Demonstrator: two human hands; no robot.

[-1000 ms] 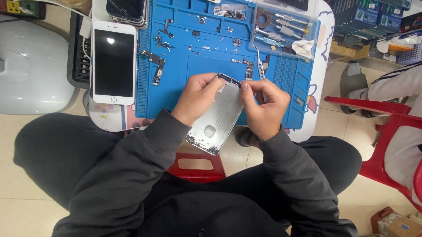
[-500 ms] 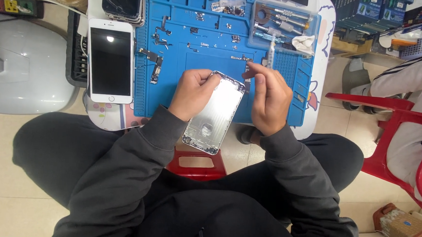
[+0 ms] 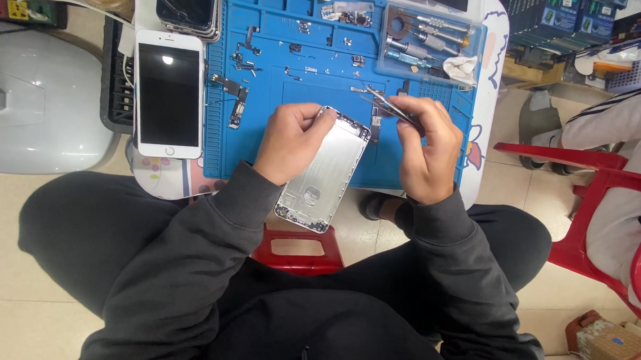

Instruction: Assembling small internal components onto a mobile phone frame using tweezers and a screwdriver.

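Left hand (image 3: 291, 140) grips the smooth silver phone shell (image 3: 322, 174) at frame centre; right hand (image 3: 424, 148), just beside it, pinches thin metal tweezers (image 3: 388, 105) over the blue mat (image 3: 326, 51).

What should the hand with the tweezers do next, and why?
Probably bring the tweezers down to the top edge of the phone shell. The right hand has their tips just above that edge, and the left hand steadies the shell over the blue mat.
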